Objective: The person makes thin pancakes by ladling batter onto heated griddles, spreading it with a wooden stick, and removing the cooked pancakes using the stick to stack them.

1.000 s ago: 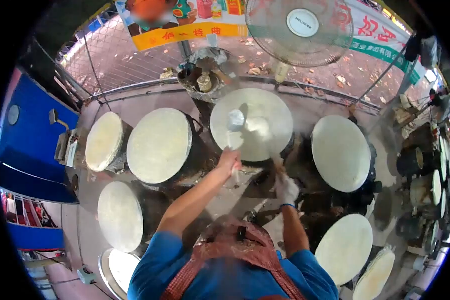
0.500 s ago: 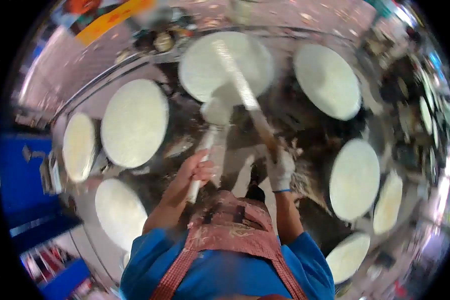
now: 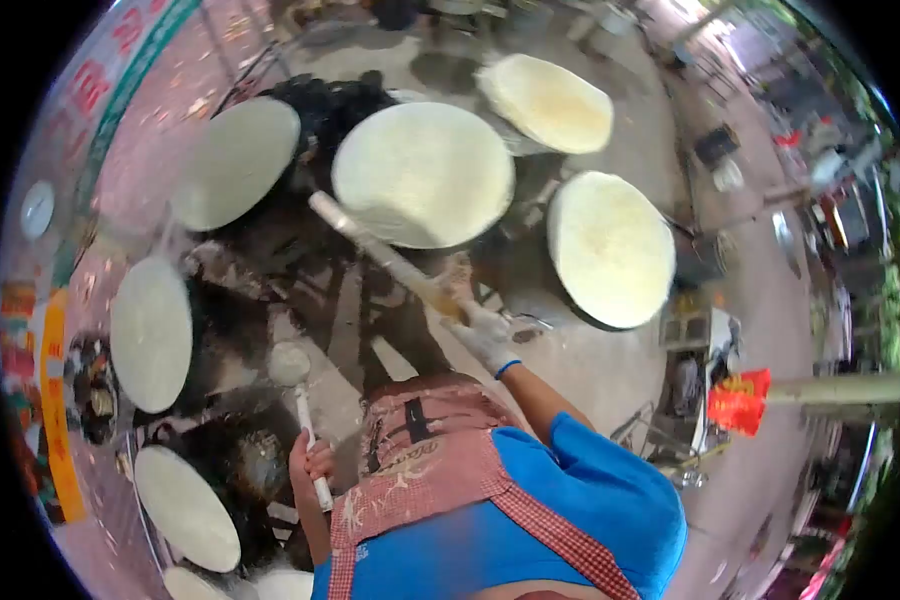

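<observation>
My bare left hand [image 3: 312, 460] is closed round the white handle of a ladle [image 3: 290, 366], whose round bowl points away from me. My gloved right hand [image 3: 482, 333] grips the near end of a long flat scraper [image 3: 380, 250]. The scraper's far tip lies just left of a round griddle [image 3: 425, 175] covered with a pale, thin layer. Another pale-covered griddle [image 3: 611, 250] stands to the right of my right hand.
More pale-covered griddles stand at the upper left [image 3: 238, 163], left [image 3: 151, 335] and lower left [image 3: 187, 508]. A pale round sheet [image 3: 550, 103] lies at the top. A red packet [image 3: 738, 402] and pole [image 3: 840, 388] are at the right.
My view and body have swung to the right, away from the griddle below the fan. Both hands have come along, still holding the ladle and scraper.
</observation>
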`<state>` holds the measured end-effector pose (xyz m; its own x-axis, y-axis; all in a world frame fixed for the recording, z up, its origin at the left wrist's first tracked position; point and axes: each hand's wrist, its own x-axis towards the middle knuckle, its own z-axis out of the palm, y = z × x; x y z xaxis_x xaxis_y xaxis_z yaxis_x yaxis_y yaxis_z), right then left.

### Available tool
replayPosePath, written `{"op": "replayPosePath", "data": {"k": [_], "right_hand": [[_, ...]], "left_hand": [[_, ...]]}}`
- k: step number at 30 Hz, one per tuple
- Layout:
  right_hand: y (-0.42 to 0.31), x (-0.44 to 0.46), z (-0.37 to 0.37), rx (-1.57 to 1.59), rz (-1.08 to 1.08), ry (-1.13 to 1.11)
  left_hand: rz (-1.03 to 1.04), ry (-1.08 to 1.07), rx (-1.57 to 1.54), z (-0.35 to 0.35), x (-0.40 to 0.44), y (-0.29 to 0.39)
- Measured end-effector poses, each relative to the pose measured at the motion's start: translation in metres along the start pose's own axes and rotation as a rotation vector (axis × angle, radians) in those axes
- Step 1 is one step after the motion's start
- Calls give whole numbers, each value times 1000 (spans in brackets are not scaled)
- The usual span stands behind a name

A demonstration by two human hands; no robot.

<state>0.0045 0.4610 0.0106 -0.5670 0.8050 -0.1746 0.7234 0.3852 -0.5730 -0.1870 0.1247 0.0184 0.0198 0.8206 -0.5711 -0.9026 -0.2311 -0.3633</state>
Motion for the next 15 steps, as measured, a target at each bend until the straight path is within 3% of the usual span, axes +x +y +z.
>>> {"op": "replayPosePath", "data": {"k": [4, 7, 13, 15], "right_hand": [[77, 8, -49, -252, 245, 245], [130, 31, -73, -378, 223, 505], [148, 84, -83, -293, 434, 580], [158, 88, -92, -328, 432, 514]], "left_hand": [[-237, 102, 39, 37, 34, -27], [-191, 90, 102, 53, 65, -63], [-362, 113, 154, 79, 87, -45], [-373, 162, 185, 92, 90, -40]]}}
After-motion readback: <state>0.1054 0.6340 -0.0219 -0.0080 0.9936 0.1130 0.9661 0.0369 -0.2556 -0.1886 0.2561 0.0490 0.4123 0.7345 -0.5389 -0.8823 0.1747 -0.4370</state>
